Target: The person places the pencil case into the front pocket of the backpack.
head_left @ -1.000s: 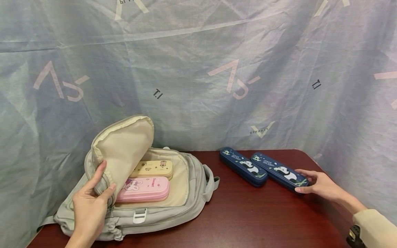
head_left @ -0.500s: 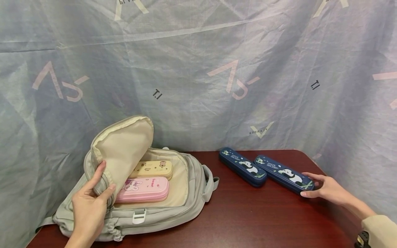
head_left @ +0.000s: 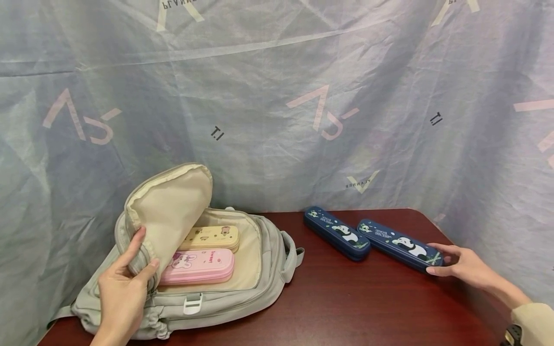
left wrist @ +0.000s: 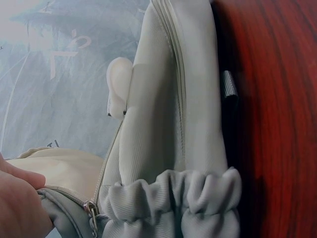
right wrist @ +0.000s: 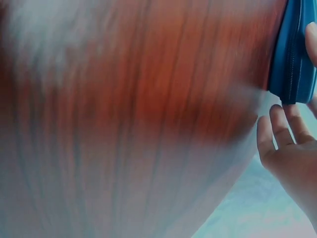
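My left hand [head_left: 123, 286] pinches the edge of the raised front flap [head_left: 173, 206] of a pale grey-green backpack [head_left: 255, 305] between thumb and fingers. Inside the open compartment lie a pink pencil case [head_left: 207, 269] with a rabbit and, behind it, a yellow pencil case [head_left: 214, 236]; the flap partly covers both. On the right, my right hand [head_left: 469, 266] grips the near end of a navy pencil case [head_left: 385, 236] with a panda, thumb on the front side and fingers behind. Its zip side [right wrist: 292, 54] shows in the right wrist view. A matching navy case [head_left: 333, 230] lies just left of it.
The backpack rests on a dark red wooden table [head_left: 329, 307], its top handle [head_left: 292, 254] toward the navy cases. A grey printed cloth [head_left: 268, 96] hangs behind and along both sides. A white buckle [head_left: 193, 303] sits on the backpack's front side.
My right hand has shifted right and slightly nearer, drawing the gripped navy case a little that way. My left hand keeps its hold on the flap, and the head view has shifted slightly.
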`<action>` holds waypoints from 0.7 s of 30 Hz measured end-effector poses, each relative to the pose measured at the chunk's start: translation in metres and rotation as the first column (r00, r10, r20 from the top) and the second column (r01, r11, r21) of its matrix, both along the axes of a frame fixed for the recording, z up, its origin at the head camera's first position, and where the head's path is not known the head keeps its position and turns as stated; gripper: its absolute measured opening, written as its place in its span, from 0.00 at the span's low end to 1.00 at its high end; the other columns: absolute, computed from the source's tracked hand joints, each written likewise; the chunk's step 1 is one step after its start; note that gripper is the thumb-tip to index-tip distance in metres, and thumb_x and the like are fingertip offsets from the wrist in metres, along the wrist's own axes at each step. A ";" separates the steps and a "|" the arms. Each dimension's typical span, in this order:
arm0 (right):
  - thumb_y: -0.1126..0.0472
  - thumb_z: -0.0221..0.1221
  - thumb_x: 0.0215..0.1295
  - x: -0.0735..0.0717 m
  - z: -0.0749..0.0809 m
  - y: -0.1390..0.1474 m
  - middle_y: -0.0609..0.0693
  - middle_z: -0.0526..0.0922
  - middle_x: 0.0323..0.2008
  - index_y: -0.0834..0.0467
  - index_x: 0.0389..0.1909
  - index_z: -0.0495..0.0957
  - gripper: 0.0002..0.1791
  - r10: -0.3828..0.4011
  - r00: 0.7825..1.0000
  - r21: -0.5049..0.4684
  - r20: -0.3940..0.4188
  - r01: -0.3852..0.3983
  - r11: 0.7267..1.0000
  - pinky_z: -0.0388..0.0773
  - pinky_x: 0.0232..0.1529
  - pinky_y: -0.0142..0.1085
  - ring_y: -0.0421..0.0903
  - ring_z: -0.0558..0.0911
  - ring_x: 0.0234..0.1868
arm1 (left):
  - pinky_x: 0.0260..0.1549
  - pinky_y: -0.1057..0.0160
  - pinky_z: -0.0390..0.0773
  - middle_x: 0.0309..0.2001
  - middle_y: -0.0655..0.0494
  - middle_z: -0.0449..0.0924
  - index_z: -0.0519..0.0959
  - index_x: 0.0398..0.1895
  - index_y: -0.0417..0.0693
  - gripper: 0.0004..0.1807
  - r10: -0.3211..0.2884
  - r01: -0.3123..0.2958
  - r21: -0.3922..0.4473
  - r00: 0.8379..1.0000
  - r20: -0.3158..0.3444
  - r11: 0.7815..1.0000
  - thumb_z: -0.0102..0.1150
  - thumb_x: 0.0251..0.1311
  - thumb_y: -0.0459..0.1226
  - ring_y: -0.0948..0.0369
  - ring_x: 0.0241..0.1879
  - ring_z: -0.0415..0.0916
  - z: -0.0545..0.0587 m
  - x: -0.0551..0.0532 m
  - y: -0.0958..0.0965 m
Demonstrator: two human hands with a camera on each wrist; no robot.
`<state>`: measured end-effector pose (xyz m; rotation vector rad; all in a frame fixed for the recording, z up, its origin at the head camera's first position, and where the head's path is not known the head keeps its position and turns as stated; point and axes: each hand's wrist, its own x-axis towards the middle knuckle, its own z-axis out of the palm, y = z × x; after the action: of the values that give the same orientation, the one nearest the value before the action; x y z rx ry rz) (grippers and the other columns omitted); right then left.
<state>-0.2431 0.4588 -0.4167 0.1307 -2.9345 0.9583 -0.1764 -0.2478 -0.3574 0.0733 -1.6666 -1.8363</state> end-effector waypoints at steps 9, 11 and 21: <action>0.55 0.73 0.64 0.002 0.004 0.007 0.58 0.83 0.43 0.74 0.73 0.65 0.45 0.006 1.000 -0.004 0.020 -0.006 1.000 0.73 0.37 0.30 0.41 0.77 0.42 | 0.73 0.73 0.53 0.72 0.61 0.74 0.76 0.71 0.44 0.39 -0.010 0.010 0.006 1.000 -0.019 1.000 0.57 0.58 0.09 0.66 0.80 0.49 -0.001 0.000 0.000; 0.55 0.75 0.62 0.002 0.003 0.006 0.55 0.82 0.37 0.75 0.72 0.66 0.46 0.010 1.000 -0.009 0.009 -0.010 1.000 0.71 0.34 0.30 0.39 0.76 0.38 | 0.73 0.73 0.53 0.72 0.62 0.74 0.76 0.71 0.44 0.39 -0.010 0.010 0.007 1.000 -0.018 1.000 0.57 0.58 0.09 0.66 0.80 0.50 -0.001 0.000 0.000; 0.57 0.74 0.63 -0.002 -0.002 0.008 0.60 0.85 0.45 0.76 0.72 0.66 0.45 0.022 1.000 -0.025 0.010 -0.022 0.999 0.77 0.37 0.29 0.39 0.80 0.40 | 0.73 0.73 0.54 0.71 0.62 0.75 0.76 0.71 0.44 0.39 -0.007 0.007 0.008 1.000 -0.019 1.000 0.58 0.57 0.09 0.66 0.79 0.50 -0.001 0.000 0.000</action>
<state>-0.2451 0.4671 -0.4182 0.1580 -2.9356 1.0007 -0.1761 -0.2479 -0.3581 0.0537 -1.6490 -1.8433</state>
